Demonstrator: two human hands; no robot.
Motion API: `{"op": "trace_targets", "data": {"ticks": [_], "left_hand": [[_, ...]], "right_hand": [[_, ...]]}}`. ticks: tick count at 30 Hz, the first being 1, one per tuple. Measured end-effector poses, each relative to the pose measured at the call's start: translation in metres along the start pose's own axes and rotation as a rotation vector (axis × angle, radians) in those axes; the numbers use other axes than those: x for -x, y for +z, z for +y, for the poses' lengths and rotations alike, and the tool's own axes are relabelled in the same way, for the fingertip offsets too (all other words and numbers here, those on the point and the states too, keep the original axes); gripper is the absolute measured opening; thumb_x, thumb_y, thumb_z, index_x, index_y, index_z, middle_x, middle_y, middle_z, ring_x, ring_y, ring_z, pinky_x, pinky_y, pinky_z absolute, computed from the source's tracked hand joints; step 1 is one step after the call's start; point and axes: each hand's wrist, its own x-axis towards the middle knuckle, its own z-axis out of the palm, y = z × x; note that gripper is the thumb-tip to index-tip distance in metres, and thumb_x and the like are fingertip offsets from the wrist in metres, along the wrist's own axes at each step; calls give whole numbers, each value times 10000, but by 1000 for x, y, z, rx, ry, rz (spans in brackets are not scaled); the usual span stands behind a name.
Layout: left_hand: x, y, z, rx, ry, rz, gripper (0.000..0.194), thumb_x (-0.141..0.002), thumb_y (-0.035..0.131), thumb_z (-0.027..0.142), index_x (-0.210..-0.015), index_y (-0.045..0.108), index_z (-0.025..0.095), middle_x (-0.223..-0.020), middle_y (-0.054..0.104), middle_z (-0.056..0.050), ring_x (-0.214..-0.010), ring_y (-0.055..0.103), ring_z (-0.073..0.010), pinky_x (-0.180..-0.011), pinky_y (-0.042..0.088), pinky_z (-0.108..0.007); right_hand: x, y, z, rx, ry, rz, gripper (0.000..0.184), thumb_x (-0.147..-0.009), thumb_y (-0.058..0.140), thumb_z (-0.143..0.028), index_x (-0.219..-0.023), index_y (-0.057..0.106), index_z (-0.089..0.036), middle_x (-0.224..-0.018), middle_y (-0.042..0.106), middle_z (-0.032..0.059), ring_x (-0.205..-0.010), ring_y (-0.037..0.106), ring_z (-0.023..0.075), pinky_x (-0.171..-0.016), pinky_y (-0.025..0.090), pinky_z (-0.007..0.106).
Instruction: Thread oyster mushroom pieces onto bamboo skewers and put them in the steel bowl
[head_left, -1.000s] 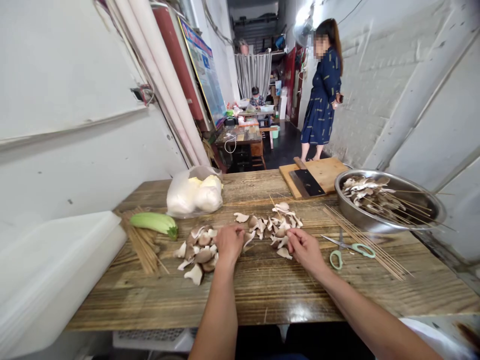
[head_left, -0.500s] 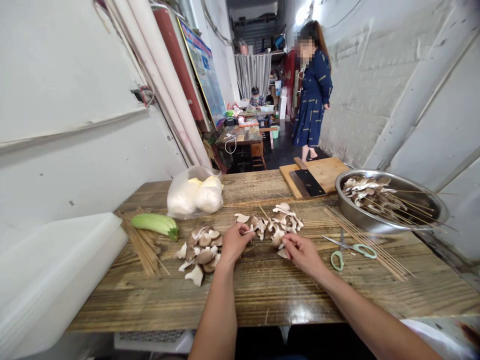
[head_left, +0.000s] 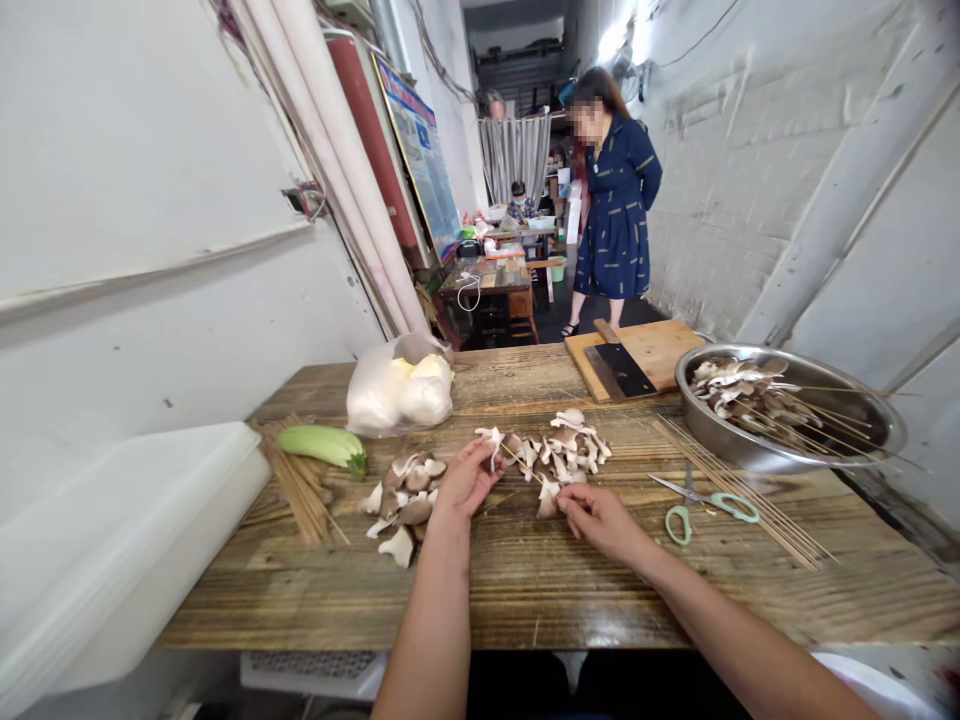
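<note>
My left hand (head_left: 466, 478) is half turned palm up, its fingers closed on a pale piece of oyster mushroom (head_left: 493, 441). A thin bamboo skewer (head_left: 522, 462) slants between this piece and another mushroom piece (head_left: 548, 497) to the right. My right hand (head_left: 600, 517) pinches the edge of that second piece; its fingertips partly cover it. Just beyond my hands lies a loose heap of mushroom pieces (head_left: 574, 445). Left of my left wrist is another pile of mushroom pieces (head_left: 409, 500).
A steel basin (head_left: 787, 462) with skewered mushrooms stands right, near loose skewers (head_left: 750, 500) and scissors (head_left: 701, 498). A cleaver (head_left: 621, 370) rests on a cutting board (head_left: 671, 345). Leftward are a plastic bag (head_left: 397, 390), a green gourd (head_left: 322, 446), more skewers (head_left: 300, 500). A person (head_left: 615, 200) stands beyond.
My left hand has turned palm up and raised its mushroom piece. My right hand has shifted slightly left and down with its piece. The skewer between them shows more plainly.
</note>
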Motion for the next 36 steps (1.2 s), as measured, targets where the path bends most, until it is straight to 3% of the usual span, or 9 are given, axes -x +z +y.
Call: {"op": "trace_targets", "data": {"ticks": [4, 10, 29, 36], "left_hand": [[-1, -1, -2, -40, 29, -17, 284, -578, 737, 143, -794, 553, 147, -622, 560, 39, -569, 540, -74, -615, 474, -230], [-2, 0, -2, 49, 8, 73, 249, -554, 737, 97, -654, 513, 138, -559, 542, 35, -558, 522, -67, -644, 487, -244], [-1, 5, -6, 0, 19, 29, 232, -551, 750, 125, -639, 535, 129, -566, 555, 27, -561, 524, -72, -638, 478, -239], [3, 10, -10, -82, 22, -42, 232, -551, 757, 176, -651, 553, 130, -577, 552, 32, -562, 523, -71, -622, 454, -228]], "right_hand": [[0, 0, -3, 5, 1, -1, 301, -834, 434, -389, -624, 483, -179, -444, 441, -53, -422, 397, 90, -462, 304, 203], [0, 0, -3, 22, 1, 17, 297, -838, 435, -381, -632, 501, -177, -440, 440, -53, -428, 400, 91, -463, 303, 200], [1, 5, 2, -15, 12, 50, 288, -842, 435, -392, -657, 504, -182, -421, 452, -58, -397, 400, 93, -450, 308, 203], [1, 8, 6, -10, -18, 102, 284, -850, 423, -370, -646, 495, -185, -433, 443, -57, -413, 404, 94, -462, 316, 208]]}}
